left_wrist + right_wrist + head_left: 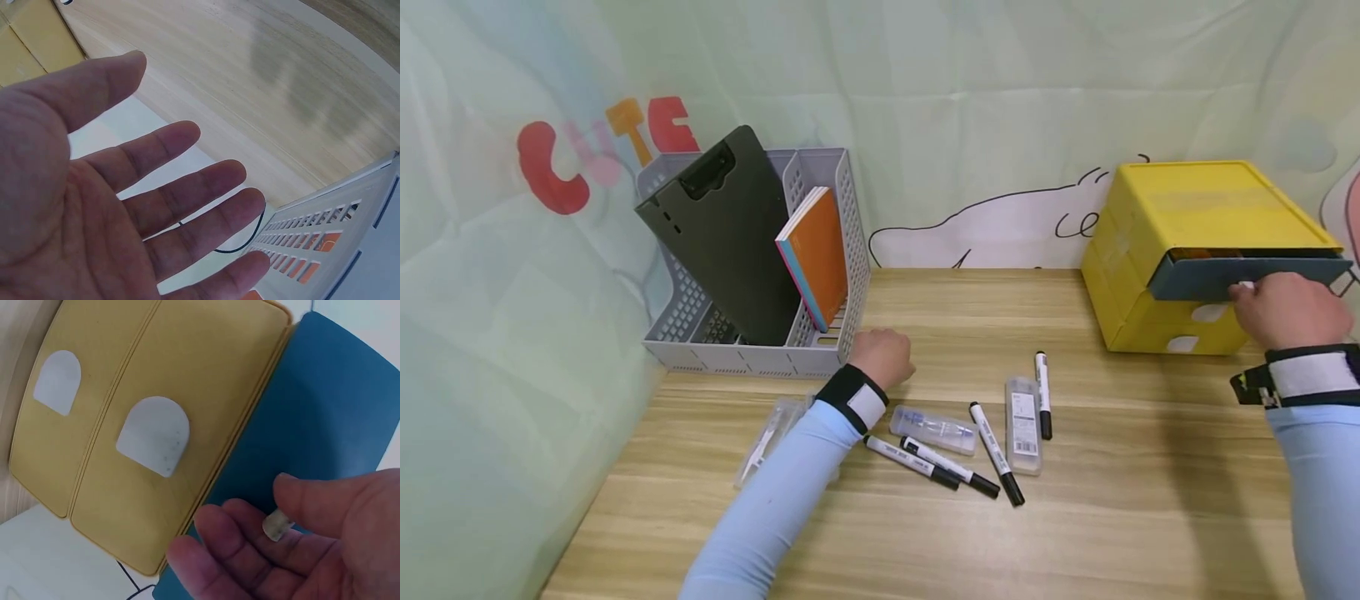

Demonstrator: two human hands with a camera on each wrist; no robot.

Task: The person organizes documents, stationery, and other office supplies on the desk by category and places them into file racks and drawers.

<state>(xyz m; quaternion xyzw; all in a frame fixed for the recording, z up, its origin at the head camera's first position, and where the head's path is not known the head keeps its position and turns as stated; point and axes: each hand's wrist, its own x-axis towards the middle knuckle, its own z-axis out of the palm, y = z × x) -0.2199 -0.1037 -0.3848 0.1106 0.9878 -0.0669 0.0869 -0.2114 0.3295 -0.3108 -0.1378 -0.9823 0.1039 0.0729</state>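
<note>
At the right, a yellow drawer box (1225, 200) has its blue top drawer (1195, 279) pulled partway out. My right hand (1292, 310) is at that drawer's front. In the right wrist view, the thumb and fingers pinch a small white pull tab (276, 525) on the blue panel. Fingers spread and relaxed, my left hand (125, 187) holds nothing and hovers near the front right corner of the grey desk organizer (752, 360). Just in front of it lie a clear plastic case (934, 430) and a marker (910, 461).
In the organizer stand a dark clipboard (730, 242) and an orange notebook (818, 258). More markers (996, 454) and clear cases (1023, 425) lie on the wooden table (1075, 533). A patterned curtain (985, 125) hangs behind.
</note>
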